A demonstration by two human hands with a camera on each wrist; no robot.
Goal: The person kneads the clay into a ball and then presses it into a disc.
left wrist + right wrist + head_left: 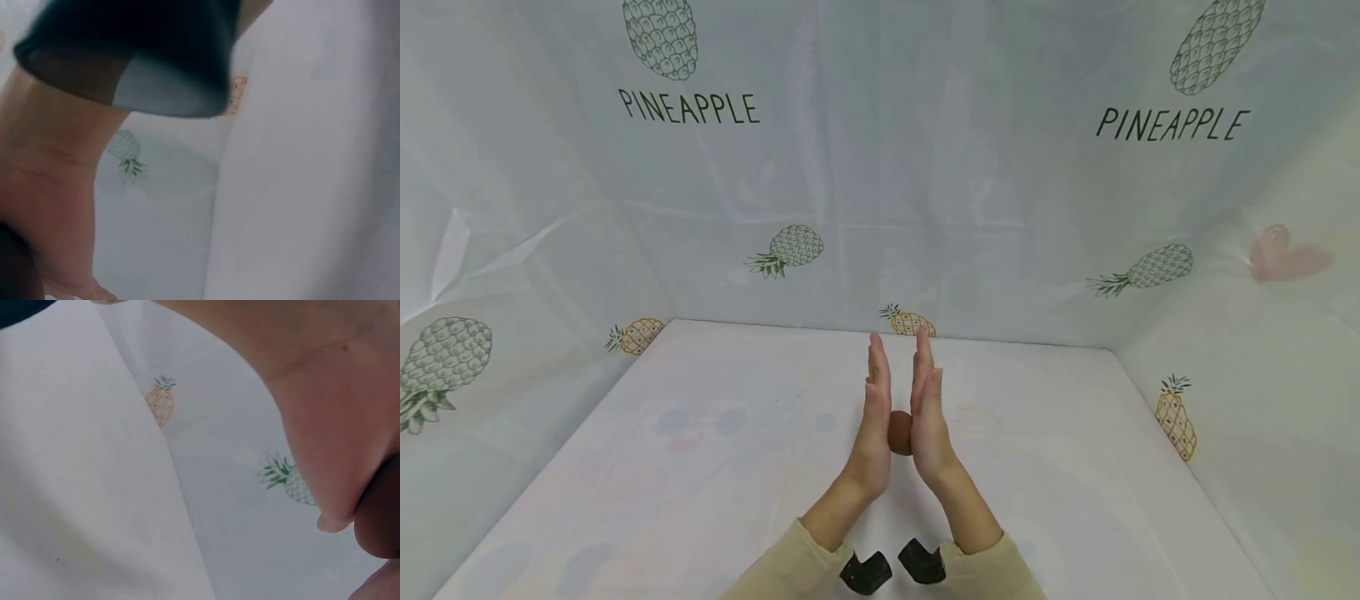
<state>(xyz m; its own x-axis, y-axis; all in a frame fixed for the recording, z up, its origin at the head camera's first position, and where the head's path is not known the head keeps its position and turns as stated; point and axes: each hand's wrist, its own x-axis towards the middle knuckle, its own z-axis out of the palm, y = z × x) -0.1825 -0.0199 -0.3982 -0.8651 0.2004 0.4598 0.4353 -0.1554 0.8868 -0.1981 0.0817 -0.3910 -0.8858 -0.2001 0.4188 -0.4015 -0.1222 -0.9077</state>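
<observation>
A round brown lump, like a ball of clay (900,433), sits between two flat palms over the middle of the table. My left hand (874,429) touches its left side, with the fingers straight and pointing up and away. From the other side my right hand (929,425) presses on it, fingers likewise straight. Both palms face each other, apart by about the ball's width. In the right wrist view the brown ball (380,515) shows at the right edge beside a palm. Only a dark part of it appears at the lower left of the left wrist view.
A white table (737,467) lies under the hands. Pale sheeting (880,167) printed with pineapples hangs behind it and along both sides. Each wrist carries a black camera mount, one at the left wrist (866,573) and one at the right wrist (922,562), close together.
</observation>
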